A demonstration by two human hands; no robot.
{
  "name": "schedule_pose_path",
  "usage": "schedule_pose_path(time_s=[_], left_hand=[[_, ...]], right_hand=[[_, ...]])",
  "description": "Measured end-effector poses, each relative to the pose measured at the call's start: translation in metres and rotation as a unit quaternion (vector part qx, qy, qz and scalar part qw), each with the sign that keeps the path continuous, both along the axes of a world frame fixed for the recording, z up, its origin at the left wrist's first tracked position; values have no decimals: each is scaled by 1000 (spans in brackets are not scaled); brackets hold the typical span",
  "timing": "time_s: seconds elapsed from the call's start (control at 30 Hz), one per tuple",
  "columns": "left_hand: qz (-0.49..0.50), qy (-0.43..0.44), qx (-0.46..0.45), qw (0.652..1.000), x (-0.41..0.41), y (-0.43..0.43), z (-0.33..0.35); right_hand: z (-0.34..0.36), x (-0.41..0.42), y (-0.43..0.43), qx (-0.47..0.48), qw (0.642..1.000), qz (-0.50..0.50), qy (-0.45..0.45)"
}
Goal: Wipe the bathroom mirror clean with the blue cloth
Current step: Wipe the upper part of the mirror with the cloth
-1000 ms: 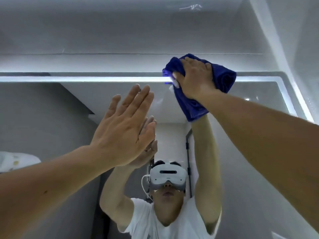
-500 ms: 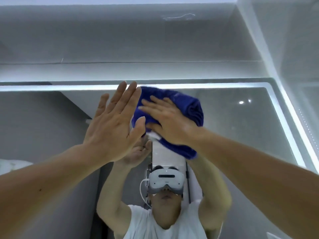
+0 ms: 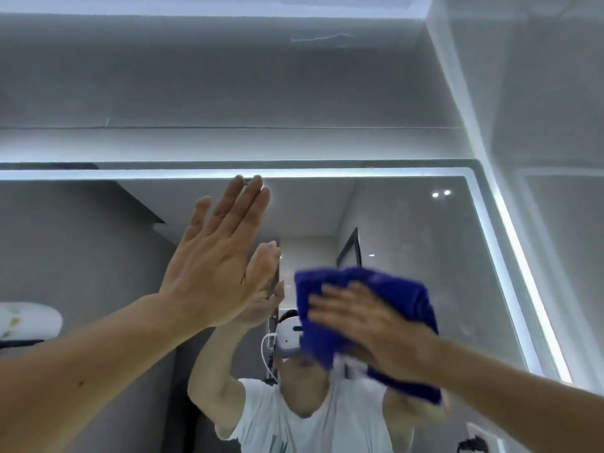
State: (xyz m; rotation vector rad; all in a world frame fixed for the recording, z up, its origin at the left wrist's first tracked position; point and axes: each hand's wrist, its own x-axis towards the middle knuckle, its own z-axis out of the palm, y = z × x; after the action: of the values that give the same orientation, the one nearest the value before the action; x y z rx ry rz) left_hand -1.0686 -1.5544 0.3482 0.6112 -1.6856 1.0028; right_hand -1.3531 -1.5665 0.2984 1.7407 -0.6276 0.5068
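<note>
as r hand (image 3: 369, 325) presses cloth (image 3: 402, 289), l hand (image 3: 215, 266) flat

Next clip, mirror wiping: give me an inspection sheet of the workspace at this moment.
Surface: mirror, lit strip along its top and right edges; faint specks on the right part.
Job's things: blue cloth, bunched, pressed on the glass right of centre.
Clutter: nothing seen.
Grippers: left hand flat against the glass, fingers straight; right hand spread over the cloth, motion-blurred.
Cables: white cable on the reflected headset.
Surroundings: grey wall above the mirror.
</note>
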Motion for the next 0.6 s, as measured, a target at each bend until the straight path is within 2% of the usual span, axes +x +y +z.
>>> schedule_pose_path(time_s=[0.07, 0.2, 0.4, 0.5, 0.6], left_hand=[[8, 0, 0, 1000, -3, 1, 3], [30, -3, 5, 1000, -15, 1, 10], [88, 1, 34, 995, -35, -2, 33], [99, -3, 48, 994, -39, -3, 33], [102, -12, 45, 994, -34, -1, 30]], right_hand=[[42, 4, 12, 16, 997, 7, -80], [117, 5, 15, 3, 988, -29, -151], [207, 12, 11, -23, 961, -21, -276], [228, 19, 12, -60, 935, -48, -347], [204, 19, 6, -78, 933, -89, -340]])
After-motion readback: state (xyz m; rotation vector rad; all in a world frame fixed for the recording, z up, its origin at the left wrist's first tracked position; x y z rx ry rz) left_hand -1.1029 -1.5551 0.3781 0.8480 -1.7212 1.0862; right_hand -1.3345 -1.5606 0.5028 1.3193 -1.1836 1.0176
